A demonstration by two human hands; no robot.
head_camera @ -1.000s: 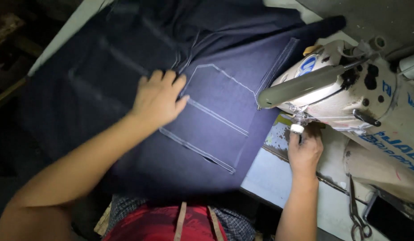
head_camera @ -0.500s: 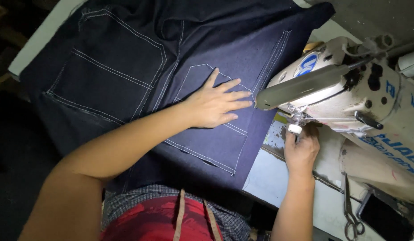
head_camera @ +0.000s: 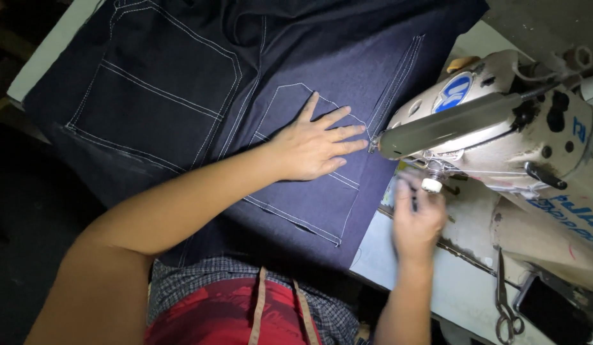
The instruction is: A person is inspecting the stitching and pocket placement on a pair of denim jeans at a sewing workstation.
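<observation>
Head view: left hand (head_camera: pixel 312 144) flat, fingers spread, pressing dark denim panel (head_camera: pixel 296 128), fingertips toward 3 o'clock, nearest the sewing machine (head_camera: pixel 501 134). Right hand (head_camera: pixel 416 214) blurred at 5 o'clock beneath the machine head; grip unclear. Pocket seam's long axis runs 11-to-5.

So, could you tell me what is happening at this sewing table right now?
A person sits at an industrial sewing machine with dark denim fabric spread across the table. The left hand lies flat on a stitched pocket, fingers pointing toward the needle end of the machine. The right hand is raised just under the machine head, blurred, beside a small white knob. Scissors lie at the table's right.
</observation>
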